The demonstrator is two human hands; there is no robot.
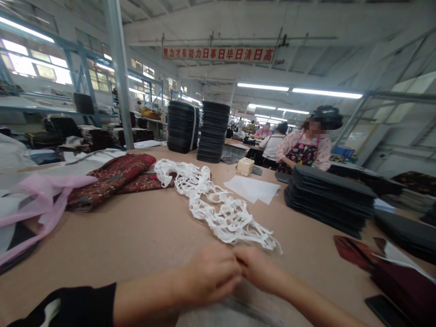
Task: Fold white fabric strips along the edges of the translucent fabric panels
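Observation:
My left hand (pixel 215 271) and my right hand (pixel 255 267) meet over the near part of the brown table, their fingers curled closed. Motion blurs both, and what they pinch, if anything, is hidden between them. Below the hands lies a greyish, see-through sheet (pixel 231 314), blurred, perhaps plastic; I cannot tell whether they grip it. Just beyond my fingers stretches a tangled heap of white strips (pixel 218 213). To its left rests a folded dark-red patterned cloth (pixel 112 179).
Stacks of dark panels stand at the back (pixel 213 131) and right (pixel 327 200). White paper (pixel 252 188) and a yellowish block (pixel 245 166) lie between them. Pink cloth (pixel 47 200) is at left, dark-red pieces (pixel 391 277) at right. A person in an apron (pixel 303 147) works across the table.

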